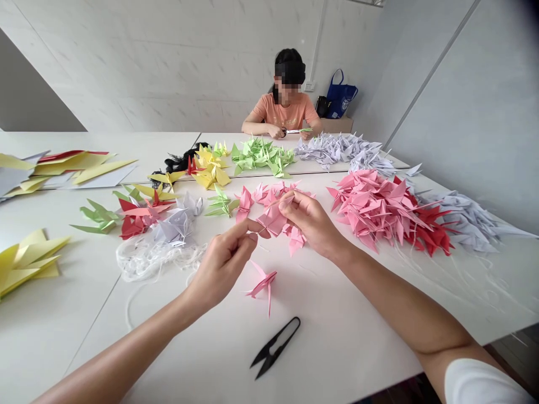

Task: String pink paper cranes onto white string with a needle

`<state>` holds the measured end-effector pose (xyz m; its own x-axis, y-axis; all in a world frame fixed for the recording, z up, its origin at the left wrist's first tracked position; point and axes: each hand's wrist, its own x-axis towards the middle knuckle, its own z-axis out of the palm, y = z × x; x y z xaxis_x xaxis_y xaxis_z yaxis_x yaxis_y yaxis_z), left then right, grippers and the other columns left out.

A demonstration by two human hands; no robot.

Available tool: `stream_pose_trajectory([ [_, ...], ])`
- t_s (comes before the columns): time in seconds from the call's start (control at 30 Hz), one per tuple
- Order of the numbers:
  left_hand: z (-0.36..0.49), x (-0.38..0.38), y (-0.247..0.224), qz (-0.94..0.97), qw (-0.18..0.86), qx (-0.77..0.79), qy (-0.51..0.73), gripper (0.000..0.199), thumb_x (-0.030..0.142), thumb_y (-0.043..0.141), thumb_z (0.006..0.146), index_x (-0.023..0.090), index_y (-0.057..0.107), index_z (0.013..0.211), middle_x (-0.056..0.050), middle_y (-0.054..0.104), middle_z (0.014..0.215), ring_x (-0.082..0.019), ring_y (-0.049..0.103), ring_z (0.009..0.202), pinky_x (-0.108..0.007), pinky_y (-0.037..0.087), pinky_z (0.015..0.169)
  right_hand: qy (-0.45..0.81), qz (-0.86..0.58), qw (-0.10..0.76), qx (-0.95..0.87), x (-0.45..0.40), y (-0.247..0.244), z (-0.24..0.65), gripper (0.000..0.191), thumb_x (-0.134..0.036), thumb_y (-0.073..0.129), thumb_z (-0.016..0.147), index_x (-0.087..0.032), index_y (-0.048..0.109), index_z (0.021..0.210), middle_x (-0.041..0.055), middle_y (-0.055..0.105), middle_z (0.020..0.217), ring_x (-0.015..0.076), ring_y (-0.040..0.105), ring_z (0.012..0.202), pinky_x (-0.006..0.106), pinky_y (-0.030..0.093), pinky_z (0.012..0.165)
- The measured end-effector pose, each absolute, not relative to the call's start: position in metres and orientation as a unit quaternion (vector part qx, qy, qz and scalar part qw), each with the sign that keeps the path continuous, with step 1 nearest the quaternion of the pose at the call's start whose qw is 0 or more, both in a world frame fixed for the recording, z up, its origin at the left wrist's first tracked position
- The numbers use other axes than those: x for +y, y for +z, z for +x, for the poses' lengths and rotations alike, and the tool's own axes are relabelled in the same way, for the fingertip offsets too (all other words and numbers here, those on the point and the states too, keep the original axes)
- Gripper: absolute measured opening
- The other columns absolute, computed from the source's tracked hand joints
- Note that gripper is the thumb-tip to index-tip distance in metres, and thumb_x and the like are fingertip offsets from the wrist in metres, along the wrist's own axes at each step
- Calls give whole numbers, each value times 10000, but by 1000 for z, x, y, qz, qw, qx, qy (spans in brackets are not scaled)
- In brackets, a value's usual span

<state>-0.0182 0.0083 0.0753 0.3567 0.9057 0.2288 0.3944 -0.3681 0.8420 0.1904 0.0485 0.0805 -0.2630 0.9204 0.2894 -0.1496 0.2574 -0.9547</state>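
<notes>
My right hand point(309, 219) is closed in a pinch on a pink folded paper crane point(273, 220), held above the table. Just left of it, my left hand point(227, 255) is closed, thumb against curled fingers. A thin pale strand, which looks like thread, shows at its index fingertip beside the crane. Below the hands a single pink paper crane point(265, 285) lies on the table. Nearer to me lie black thread snips point(275, 348), blades pointing left. More pink cranes point(295, 238) are partly hidden behind my hands.
Piles of pink point(374, 202), red point(433, 233) and white cranes point(463, 219) stand at right. Green point(263, 156) and yellow cranes point(211, 168) lie farther back. Tangled white string point(143, 258) and folded yellow paper point(29, 261) are at left. A person point(286, 109) opposite holds scissors point(295, 131).
</notes>
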Motion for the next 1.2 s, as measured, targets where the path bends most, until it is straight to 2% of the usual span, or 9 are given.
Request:
stream_pose_trajectory([
  [0.13,-19,8,77,748,348,433,364,215,255,389,1029,217,601,1019,57,273,644,-110,236,568,-264,225,530,494,-329,518,-616,45,86,191,412,-558,728,867,-191,545,830,-20,499,779,103,447,678,225,409,627],
  [0.4,-19,7,79,747,342,447,355,198,239,402,1015,208,595,986,66,238,623,-102,207,554,-255,197,508,400,-293,555,-668,43,86,190,316,-491,704,916,-206,572,888,43,664,918,164,616,860,273,505,777],
  [0.6,-16,9,75,724,391,440,359,138,285,401,1037,229,523,1005,84,223,597,-103,205,547,-235,209,503,171,-262,578,-753,33,85,187,61,-242,622,988,-224,585,943,61,706,1054,193,684,999,347,548,880],
  [0.67,-16,9,74,711,407,438,372,108,300,407,1040,240,496,1052,91,231,582,-107,218,546,-235,220,509,93,-235,571,-781,30,84,187,64,-170,598,983,-229,585,963,73,703,1087,215,684,1080,390,558,927],
  [0.83,-15,4,75,709,444,388,388,221,279,430,1037,264,432,1257,88,317,618,-113,254,562,-242,244,528,-55,-144,534,-832,30,82,185,68,-194,607,971,-256,605,1001,100,619,1280,262,612,1272,484,555,1043],
  [0.87,-15,3,75,714,446,375,389,187,275,432,1037,253,452,1222,84,325,628,-112,255,566,-247,243,530,-79,-119,537,-832,31,82,184,32,-259,613,975,-255,610,1007,105,607,1283,271,607,1274,496,552,1056],
  [0.93,-15,1,75,718,446,356,400,94,281,427,1045,231,490,1093,74,321,644,-110,246,572,-253,236,529,-106,-75,566,-814,31,83,183,198,-439,567,990,-250,612,1033,119,604,1247,285,621,1236,512,565,1043],
  [1.0,-15,1,75,714,442,343,421,122,299,426,1053,225,496,988,65,309,666,-108,245,578,-252,241,529,-96,-59,605,-788,31,86,182,313,-530,477,1005,-250,596,1079,124,610,1203,287,643,1185,514,593,990],
  [1.2,-18,-1,71,737,389,297,467,103,299,459,1046,230,511,991,37,379,735,-107,322,607,-236,278,529,-48,-119,632,-764,25,90,179,184,-210,591,942,-229,566,1123,87,639,1005,238,664,955,440,610,825],
])
